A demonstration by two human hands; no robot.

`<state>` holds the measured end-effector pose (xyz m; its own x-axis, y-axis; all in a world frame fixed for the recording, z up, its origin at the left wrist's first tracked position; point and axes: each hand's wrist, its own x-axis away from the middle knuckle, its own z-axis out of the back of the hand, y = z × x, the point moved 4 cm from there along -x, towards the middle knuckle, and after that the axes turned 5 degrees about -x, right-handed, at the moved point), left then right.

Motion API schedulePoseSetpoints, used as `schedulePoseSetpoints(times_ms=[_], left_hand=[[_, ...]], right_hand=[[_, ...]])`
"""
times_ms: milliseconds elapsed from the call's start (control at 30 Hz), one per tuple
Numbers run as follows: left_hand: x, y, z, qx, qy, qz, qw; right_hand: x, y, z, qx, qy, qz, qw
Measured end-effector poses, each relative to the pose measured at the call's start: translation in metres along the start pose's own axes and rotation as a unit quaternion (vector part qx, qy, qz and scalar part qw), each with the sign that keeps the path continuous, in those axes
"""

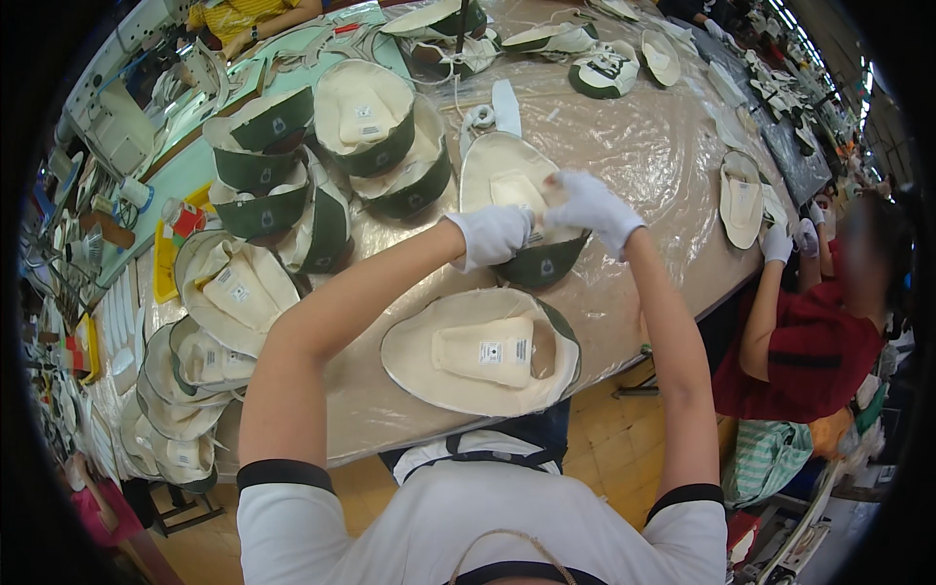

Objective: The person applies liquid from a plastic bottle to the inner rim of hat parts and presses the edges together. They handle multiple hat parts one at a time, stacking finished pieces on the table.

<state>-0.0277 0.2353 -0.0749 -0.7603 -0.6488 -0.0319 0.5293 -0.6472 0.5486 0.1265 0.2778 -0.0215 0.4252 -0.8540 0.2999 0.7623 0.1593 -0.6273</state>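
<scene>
Both my hands wear white gloves and work over an upturned cap (pixel 541 265) with a cream lining and a dark green outer panel. My left hand (pixel 495 237) is closed on the near left part of this cap, by its inner band. Over its right side, my right hand (pixel 597 208) has its fingers apart and pointing left; the fingertips are slightly blurred. Whether they touch the lining I cannot tell. Nearer to me lies another upturned cap (pixel 409 356), its white printed label (pixel 490 352) showing inside.
Stacked green and cream caps (pixel 366 107) stand at the back left, with more caps (pixel 234 288) at the left edge. Clear plastic covers the table (pixel 673 195). A person in a dark red top (pixel 809 351) works at the right. Sewing machines (pixel 112 122) stand far left.
</scene>
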Motion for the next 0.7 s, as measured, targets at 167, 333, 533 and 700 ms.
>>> schedulePoseSetpoints(times_ms=[167, 333, 533, 700], left_hand=[[-0.005, -0.007, 0.003, 0.089, -0.127, 0.066, 0.986], [0.010, -0.014, 0.022, 0.348, -0.059, 0.110, 0.929], [0.058, 0.033, 0.062, 0.156, 0.220, 0.298, 0.916], [0.109, 0.115, 0.025, 0.070, 0.218, 0.281, 0.932]], right_hand=[[0.075, 0.003, 0.036, -0.304, 0.244, 0.076, 0.918], [0.178, -0.001, 0.005, -0.325, 0.178, -0.019, 0.929], [0.232, 0.008, -0.051, -0.258, 0.174, -0.150, 0.939], [0.240, 0.003, -0.083, -0.230, 0.206, -0.118, 0.944]])
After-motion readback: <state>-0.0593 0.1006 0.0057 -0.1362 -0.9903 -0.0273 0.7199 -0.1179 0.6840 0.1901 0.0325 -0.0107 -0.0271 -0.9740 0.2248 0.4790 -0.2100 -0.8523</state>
